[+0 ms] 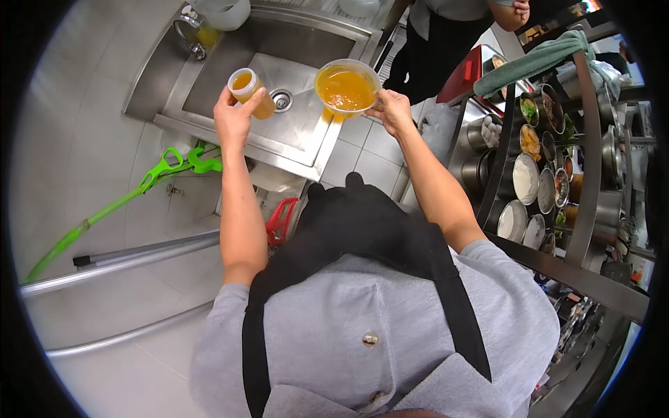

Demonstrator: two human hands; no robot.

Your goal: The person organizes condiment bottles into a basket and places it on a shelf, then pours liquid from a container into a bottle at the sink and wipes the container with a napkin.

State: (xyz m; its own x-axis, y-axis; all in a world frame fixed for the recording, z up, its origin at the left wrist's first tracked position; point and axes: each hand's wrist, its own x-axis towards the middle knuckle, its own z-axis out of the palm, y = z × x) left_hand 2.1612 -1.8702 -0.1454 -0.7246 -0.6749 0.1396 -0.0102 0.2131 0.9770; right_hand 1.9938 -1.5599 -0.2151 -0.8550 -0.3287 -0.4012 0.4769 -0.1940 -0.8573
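Note:
My left hand (235,115) is wrapped round a clear bottle (262,104) with a white rim and orange liquid inside, tilted slightly above the sink. My right hand (392,110) grips the edge of a round clear container (347,86) holding orange sauce, at the sink's right side. The bottle and the container are apart from each other. Beneath them lies the steel sink (279,143), with its drain (281,100) just right of the bottle.
A faucet (198,50) and a white bowl (228,12) are at the upper left. Green-handled tools (167,166) are left of my forearm. A co-worker in a black apron (439,49) stands ahead. Shelves (589,160) with several food containers are at right.

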